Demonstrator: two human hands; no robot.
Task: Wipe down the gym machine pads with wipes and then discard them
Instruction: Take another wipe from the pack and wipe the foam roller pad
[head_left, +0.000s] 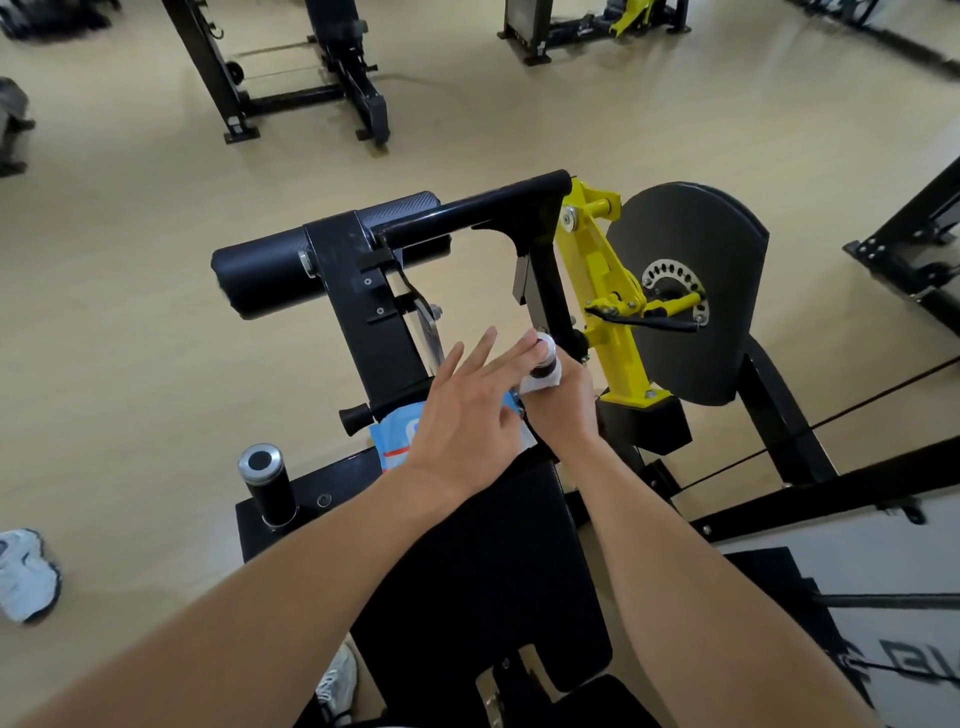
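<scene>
L hand (467, 415) open, fingers spread; R hand (558, 400) gripping.

Two hands (467, 415) (563, 405), one wipe (540, 382), one wipes pack (395, 441), two handles (267, 480) (545, 358).

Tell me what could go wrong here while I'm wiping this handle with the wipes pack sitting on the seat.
The wipes pack lies at the front edge of the seat pad, under your open left hand; a nudge could knock it to the floor. Your right hand, wiping the handle with a wipe, sits close to the yellow lever, which might pinch.
</scene>
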